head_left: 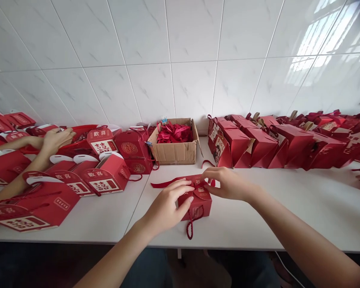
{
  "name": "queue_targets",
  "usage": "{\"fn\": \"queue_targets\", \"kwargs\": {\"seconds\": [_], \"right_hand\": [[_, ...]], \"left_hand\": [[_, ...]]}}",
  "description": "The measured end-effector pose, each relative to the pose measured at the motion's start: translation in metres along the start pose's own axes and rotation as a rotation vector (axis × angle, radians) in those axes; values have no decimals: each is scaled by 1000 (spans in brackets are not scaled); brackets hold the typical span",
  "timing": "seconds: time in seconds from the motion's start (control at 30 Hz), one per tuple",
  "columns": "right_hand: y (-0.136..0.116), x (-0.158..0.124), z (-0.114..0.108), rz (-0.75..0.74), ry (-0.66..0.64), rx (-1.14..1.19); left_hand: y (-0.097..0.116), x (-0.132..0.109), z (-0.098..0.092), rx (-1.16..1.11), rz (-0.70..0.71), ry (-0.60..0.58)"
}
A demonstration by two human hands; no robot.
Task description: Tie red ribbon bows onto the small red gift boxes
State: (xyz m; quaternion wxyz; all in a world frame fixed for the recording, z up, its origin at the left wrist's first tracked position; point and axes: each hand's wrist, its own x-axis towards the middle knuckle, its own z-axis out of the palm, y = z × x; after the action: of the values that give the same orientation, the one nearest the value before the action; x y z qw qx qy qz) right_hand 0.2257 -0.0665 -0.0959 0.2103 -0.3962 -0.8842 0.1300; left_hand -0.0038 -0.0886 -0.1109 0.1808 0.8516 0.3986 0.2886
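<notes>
A small red gift box [198, 204] with a dark red cord handle stands on the white table [258, 224] in front of me. My left hand [168, 206] curls round its left side, fingertips pressed on the top. My right hand [228, 184] pinches the red ribbon [165, 184] at the box's top flap; the ribbon's loose end trails left across the table.
A cardboard box [175, 150] of red ribbons sits at the wall. Finished red boxes [258, 146] line up to the right. Larger red boxes with white handles [105, 180] crowd the left, where another person's hand [55, 140] reaches among them.
</notes>
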Motion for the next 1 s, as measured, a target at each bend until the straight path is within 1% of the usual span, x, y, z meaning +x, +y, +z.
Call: {"fn": "queue_targets", "kwargs": {"seconds": [0.13,0.27,0.33,0.43,0.5,0.53,0.6,0.67,0.73,0.83,0.9,0.93,1.0], "right_hand": [[0,-2,1,-5,-24,-174],[-2,-2,14,6,20,-298],[1,-3,24,22,86,-282],[7,-6,33,100,230,-178],[10,-7,31,143,289,-97],[10,-7,27,152,292,-63],[9,-7,15,183,256,-14],[5,-6,0,251,175,23],[1,-4,-16,322,60,96],[-3,-3,-32,352,-140,351],[-4,-2,-36,328,-215,552],[-4,-1,-35,306,-226,649],[-2,2,-30,252,-208,833]], "left_hand": [[-1,-1,1,-2,8,7],[-4,-2,6,-15,38,42],[-6,-2,10,-33,50,63],[-10,0,14,-69,63,82],[-11,3,16,-90,78,90],[-12,5,17,-98,88,91],[-11,9,17,-110,103,88],[-10,13,16,-112,107,91],[-8,16,15,-102,106,94],[-5,20,13,-78,113,91],[-3,22,13,-74,120,79],[-2,23,12,-80,120,73],[0,26,12,-114,109,73]]}}
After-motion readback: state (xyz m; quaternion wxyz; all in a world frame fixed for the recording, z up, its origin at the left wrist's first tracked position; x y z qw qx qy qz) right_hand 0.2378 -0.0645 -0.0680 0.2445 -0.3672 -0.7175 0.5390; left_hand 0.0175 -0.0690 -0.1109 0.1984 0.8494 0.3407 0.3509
